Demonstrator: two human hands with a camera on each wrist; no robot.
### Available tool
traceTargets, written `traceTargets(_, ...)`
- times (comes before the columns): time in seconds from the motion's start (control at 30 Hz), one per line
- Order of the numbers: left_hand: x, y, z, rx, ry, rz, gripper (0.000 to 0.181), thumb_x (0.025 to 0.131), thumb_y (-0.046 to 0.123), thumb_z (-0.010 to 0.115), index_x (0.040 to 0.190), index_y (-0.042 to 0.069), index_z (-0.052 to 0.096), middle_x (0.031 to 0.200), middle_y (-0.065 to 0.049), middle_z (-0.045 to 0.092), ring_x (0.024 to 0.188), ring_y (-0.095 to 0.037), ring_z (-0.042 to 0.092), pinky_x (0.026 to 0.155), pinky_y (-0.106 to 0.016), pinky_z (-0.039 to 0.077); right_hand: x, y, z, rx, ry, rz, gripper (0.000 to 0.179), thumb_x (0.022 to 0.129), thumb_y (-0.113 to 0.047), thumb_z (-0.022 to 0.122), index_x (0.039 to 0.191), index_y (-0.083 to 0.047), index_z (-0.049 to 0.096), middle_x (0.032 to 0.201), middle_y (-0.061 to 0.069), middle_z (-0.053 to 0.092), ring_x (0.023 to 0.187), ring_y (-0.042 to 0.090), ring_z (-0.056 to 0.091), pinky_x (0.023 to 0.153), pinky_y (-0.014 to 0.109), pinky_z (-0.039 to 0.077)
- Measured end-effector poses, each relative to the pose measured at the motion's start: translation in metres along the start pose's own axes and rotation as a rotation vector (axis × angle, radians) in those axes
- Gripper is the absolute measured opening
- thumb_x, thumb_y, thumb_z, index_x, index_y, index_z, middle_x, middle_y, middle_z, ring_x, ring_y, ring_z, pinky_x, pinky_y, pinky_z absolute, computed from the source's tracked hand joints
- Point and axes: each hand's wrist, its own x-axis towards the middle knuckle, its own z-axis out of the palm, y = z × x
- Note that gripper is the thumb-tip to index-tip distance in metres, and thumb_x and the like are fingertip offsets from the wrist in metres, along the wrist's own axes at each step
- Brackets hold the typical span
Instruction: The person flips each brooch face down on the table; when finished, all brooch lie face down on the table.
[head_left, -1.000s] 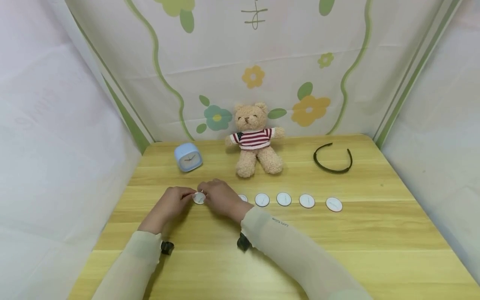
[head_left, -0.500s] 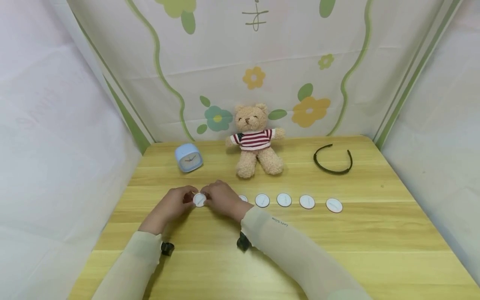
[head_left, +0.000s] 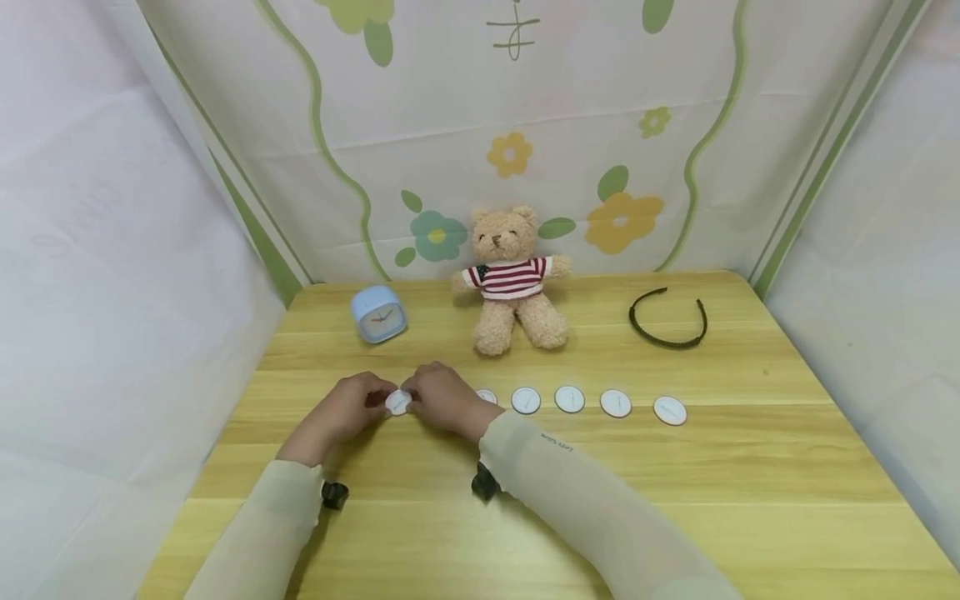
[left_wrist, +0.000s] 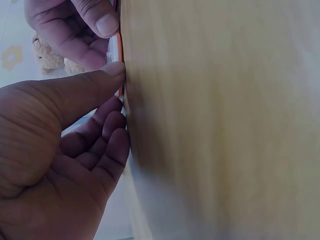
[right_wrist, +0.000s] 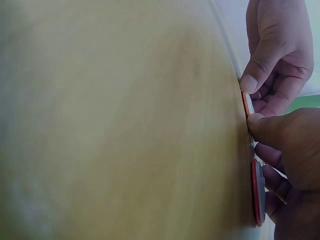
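A small white round disc with an orange-red rim [head_left: 398,402] lies at the left end of a row, at table level. My left hand [head_left: 348,408] pinches its left side, thumb at the near edge in the left wrist view. From the other side my right hand [head_left: 444,400] pinches the same disc, its thumb [right_wrist: 262,127] on the rim. Beneath the right hand's curled fingers, a second red-rimmed disc [right_wrist: 258,195] shows edge-on in the right wrist view. The fingers cover part of the held disc, and the mark on its face is too small to read.
Several similar discs continue the row rightward, including a partly covered disc [head_left: 486,397] and the end disc [head_left: 670,410]. Behind them are a blue alarm clock [head_left: 379,314], a teddy bear [head_left: 512,279] and a black headband [head_left: 667,340] on the wooden table [head_left: 570,533].
The disc has shifted slightly toward the person, and the mark on its face has turned. Both hands have changed their finger placement around its edge and stayed in nearly the same spot.
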Motion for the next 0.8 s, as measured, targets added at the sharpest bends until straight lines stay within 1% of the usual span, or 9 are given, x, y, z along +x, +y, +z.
traceTargets(0.1,0.001,0.0,-0.001,0.005,-0.01,0.014,0.03,0.101,0.007,0.077,0.13,0.009,0.079,0.116,-0.005,0.074,0.107,-0.021,0.069,0.098,-0.051,0.059,0.0,0.0,0.0,-0.036,-0.011,-0.007,0.013,0.107,-0.029,0.072,0.114,-0.022,0.081,0.114,-0.004,0.077,0.107,0.016,0.066,0.102,0.034,0.051)
traceTargets(0.23,0.001,0.001,-0.002,0.014,-0.022,0.018,0.031,0.101,0.007,0.077,0.131,0.009,0.078,0.115,-0.004,0.074,0.105,-0.02,0.068,0.096,-0.05,0.059,0.0,0.0,0.0,-0.063,-0.012,-0.015,0.016,0.107,-0.032,0.071,0.116,-0.022,0.08,0.113,-0.002,0.076,0.104,0.017,0.065,0.099,0.035,0.051)
traceTargets(0.33,0.001,0.005,-0.004,0.028,-0.038,0.0,0.034,0.101,0.01,0.078,0.135,0.007,0.076,0.118,-0.006,0.074,0.108,-0.022,0.069,0.098,-0.052,0.058,-0.002,0.0,-0.002,-0.068,-0.015,0.003,0.029,0.107,-0.036,0.07,0.129,-0.02,0.078,0.123,-0.001,0.076,0.11,0.019,0.064,0.102,0.037,0.051)
traceTargets(0.43,0.003,0.012,-0.007,0.067,-0.032,-0.02,0.041,0.104,0.017,0.076,0.143,0.003,0.07,0.127,-0.013,0.075,0.117,-0.031,0.071,0.104,-0.056,0.057,-0.004,0.001,-0.011,-0.089,-0.027,0.047,0.042,0.109,-0.039,0.065,0.145,-0.018,0.07,0.139,0.001,0.072,0.125,0.023,0.062,0.112,0.042,0.048)
traceTargets(0.5,0.005,0.019,-0.007,0.115,0.0,-0.024,0.047,0.106,0.021,0.073,0.147,-0.001,0.065,0.136,-0.019,0.072,0.127,-0.038,0.069,0.11,-0.059,0.054,-0.008,0.002,-0.018,-0.121,-0.025,0.079,0.048,0.11,-0.04,0.061,0.152,-0.018,0.064,0.147,0.001,0.068,0.133,0.025,0.058,0.119,0.045,0.044)
traceTargets(0.6,0.008,0.032,-0.005,0.204,0.08,-0.026,0.057,0.106,0.026,0.074,0.153,-0.002,0.059,0.149,-0.025,0.065,0.138,-0.046,0.062,0.116,-0.063,0.049,-0.015,0.005,-0.032,-0.184,0.0,0.115,0.052,0.111,-0.043,0.06,0.156,-0.019,0.06,0.152,0.003,0.064,0.141,0.027,0.053,0.124,0.049,0.04)
traceTargets(0.73,0.015,0.055,0.0,0.328,0.199,-0.01,0.069,0.103,0.032,0.077,0.159,0.001,0.053,0.161,-0.027,0.054,0.146,-0.051,0.053,0.118,-0.067,0.045,-0.028,0.015,-0.049,-0.276,0.063,0.149,0.058,0.111,-0.05,0.059,0.161,-0.021,0.056,0.159,0.007,0.059,0.149,0.031,0.048,0.127,0.054,0.035)
traceTargets(0.8,0.02,0.067,0.004,0.375,0.239,0.0,0.073,0.103,0.036,0.075,0.163,0.004,0.049,0.167,-0.026,0.047,0.151,-0.051,0.048,0.121,-0.068,0.041,-0.035,0.025,-0.055,-0.31,0.098,0.172,0.061,0.11,-0.054,0.058,0.163,-0.023,0.053,0.164,0.01,0.055,0.154,0.035,0.044,0.129,0.058,0.032)
